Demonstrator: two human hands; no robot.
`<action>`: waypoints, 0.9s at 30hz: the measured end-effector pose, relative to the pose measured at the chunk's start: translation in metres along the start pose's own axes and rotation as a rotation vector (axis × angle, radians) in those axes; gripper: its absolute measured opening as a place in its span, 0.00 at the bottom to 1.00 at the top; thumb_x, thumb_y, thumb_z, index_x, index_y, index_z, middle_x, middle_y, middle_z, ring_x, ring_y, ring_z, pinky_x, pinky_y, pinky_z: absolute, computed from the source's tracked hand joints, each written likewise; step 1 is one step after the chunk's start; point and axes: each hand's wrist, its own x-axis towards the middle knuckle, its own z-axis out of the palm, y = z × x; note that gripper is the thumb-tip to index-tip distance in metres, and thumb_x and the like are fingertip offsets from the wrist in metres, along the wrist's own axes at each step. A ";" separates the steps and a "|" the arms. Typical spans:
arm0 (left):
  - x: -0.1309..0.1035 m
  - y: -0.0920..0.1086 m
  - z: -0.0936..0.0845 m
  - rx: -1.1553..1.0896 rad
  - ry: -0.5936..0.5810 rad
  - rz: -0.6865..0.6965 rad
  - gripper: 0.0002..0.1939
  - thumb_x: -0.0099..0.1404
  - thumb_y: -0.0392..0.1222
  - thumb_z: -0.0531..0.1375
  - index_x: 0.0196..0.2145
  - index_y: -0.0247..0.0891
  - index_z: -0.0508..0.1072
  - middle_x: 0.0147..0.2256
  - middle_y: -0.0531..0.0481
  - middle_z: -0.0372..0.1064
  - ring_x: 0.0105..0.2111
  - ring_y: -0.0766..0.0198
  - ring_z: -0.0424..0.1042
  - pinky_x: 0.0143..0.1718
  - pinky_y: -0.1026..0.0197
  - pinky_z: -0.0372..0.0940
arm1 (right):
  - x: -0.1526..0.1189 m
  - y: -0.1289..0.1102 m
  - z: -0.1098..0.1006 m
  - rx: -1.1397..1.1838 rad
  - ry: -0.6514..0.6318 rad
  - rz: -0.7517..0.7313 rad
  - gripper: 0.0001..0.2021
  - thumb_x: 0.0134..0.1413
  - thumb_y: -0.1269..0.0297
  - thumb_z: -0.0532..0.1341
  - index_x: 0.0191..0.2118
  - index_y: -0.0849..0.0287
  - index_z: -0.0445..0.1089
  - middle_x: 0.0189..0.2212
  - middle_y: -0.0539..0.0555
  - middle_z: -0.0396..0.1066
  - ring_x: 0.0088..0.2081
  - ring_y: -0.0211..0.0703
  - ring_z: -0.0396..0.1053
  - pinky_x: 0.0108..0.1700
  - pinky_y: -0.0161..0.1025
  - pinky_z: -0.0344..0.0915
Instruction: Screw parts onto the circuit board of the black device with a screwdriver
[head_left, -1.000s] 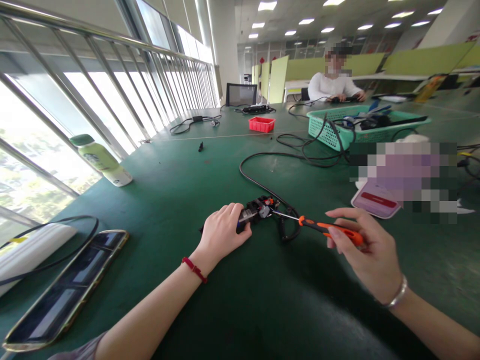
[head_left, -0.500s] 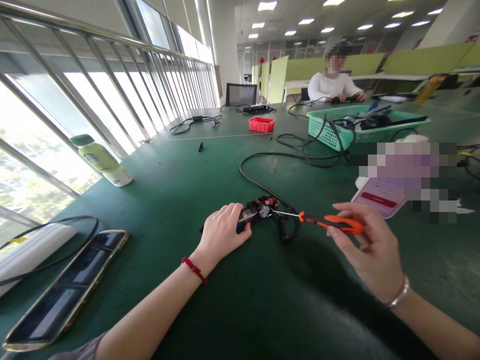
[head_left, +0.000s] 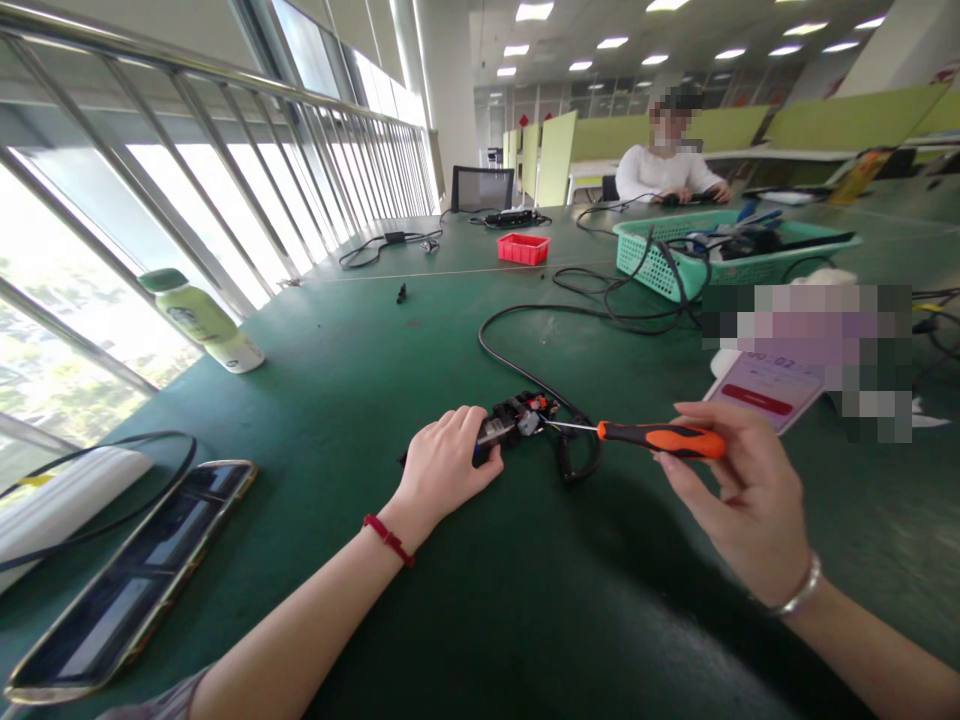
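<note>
A left hand (head_left: 450, 460) with a red bracelet (head_left: 388, 540) at its wrist clamps a small dark device (head_left: 517, 420) against a green worktop (head_left: 360, 400), thumb on the near side and fingers wrapped over the top, as a right hand (head_left: 750, 500) works a screwdriver (head_left: 664, 440) into the exposed parts at its right end. The right hand, wearing a silver bangle (head_left: 801, 590), grips the orange-and-black handle between thumb and fingers, the shaft lying nearly level; whether the tip sits in a screw is too small to tell. The device lies near the middle of the worktop, a black cable (head_left: 491, 345) looping beside it and curving away toward a green basket (head_left: 645, 255) of mixed gear. Just beyond the right hand leans a pink phone (head_left: 772, 375), its upper part blurred out. At left, a dark phone (head_left: 135, 580) lies flat beside a white block (head_left: 82, 500), and a green-capped bottle (head_left: 199, 320) stands near the metal railing (head_left: 225, 190). Farther back are a red tray (head_left: 523, 250) and a small black part (head_left: 402, 293), while a person in a white top (head_left: 637, 175) sits across the worktop, hands at a dark item (head_left: 686, 199).
</note>
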 end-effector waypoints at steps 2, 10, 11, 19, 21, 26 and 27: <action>0.000 0.000 0.000 0.003 0.006 -0.001 0.12 0.60 0.44 0.53 0.40 0.37 0.64 0.36 0.48 0.70 0.34 0.61 0.70 0.33 0.61 0.63 | 0.000 -0.001 -0.001 -0.025 -0.054 0.023 0.11 0.51 0.65 0.61 0.42 0.55 0.65 0.33 0.51 0.65 0.31 0.39 0.69 0.33 0.38 0.69; 0.000 0.001 0.000 0.024 -0.001 0.003 0.12 0.60 0.44 0.52 0.40 0.37 0.63 0.36 0.48 0.69 0.34 0.60 0.70 0.33 0.60 0.62 | 0.000 0.001 -0.001 -0.004 -0.019 0.025 0.14 0.49 0.66 0.62 0.44 0.55 0.64 0.37 0.52 0.65 0.35 0.39 0.69 0.38 0.38 0.69; 0.000 0.001 -0.001 0.025 -0.001 0.003 0.12 0.60 0.44 0.52 0.40 0.37 0.63 0.36 0.48 0.69 0.34 0.60 0.70 0.33 0.60 0.62 | 0.000 0.001 -0.001 -0.003 -0.012 0.015 0.14 0.49 0.67 0.62 0.44 0.55 0.64 0.38 0.52 0.65 0.37 0.40 0.69 0.39 0.38 0.69; 0.000 0.000 -0.001 0.019 -0.008 0.005 0.12 0.60 0.44 0.52 0.41 0.37 0.63 0.36 0.48 0.69 0.34 0.60 0.70 0.33 0.60 0.62 | 0.000 -0.002 0.000 -0.028 -0.147 0.082 0.07 0.53 0.64 0.58 0.40 0.56 0.65 0.24 0.47 0.63 0.21 0.35 0.65 0.25 0.35 0.65; 0.000 0.000 0.000 0.016 -0.005 0.007 0.12 0.60 0.44 0.52 0.41 0.37 0.63 0.36 0.47 0.70 0.34 0.60 0.70 0.33 0.60 0.63 | 0.000 -0.002 0.000 -0.011 -0.063 0.053 0.12 0.51 0.66 0.60 0.43 0.55 0.64 0.32 0.50 0.65 0.28 0.38 0.69 0.32 0.39 0.69; 0.001 0.000 0.000 0.011 -0.010 0.003 0.12 0.60 0.44 0.52 0.40 0.37 0.63 0.36 0.48 0.70 0.34 0.60 0.70 0.33 0.60 0.63 | 0.000 0.000 0.000 -0.017 -0.081 0.069 0.11 0.52 0.65 0.60 0.43 0.55 0.64 0.31 0.50 0.65 0.27 0.37 0.69 0.30 0.38 0.69; 0.001 0.000 0.000 0.011 -0.010 0.001 0.12 0.60 0.44 0.52 0.40 0.37 0.63 0.36 0.48 0.70 0.34 0.60 0.70 0.33 0.60 0.63 | 0.000 -0.001 -0.001 -0.024 -0.128 0.087 0.09 0.53 0.64 0.59 0.41 0.56 0.65 0.26 0.48 0.64 0.23 0.36 0.66 0.25 0.36 0.67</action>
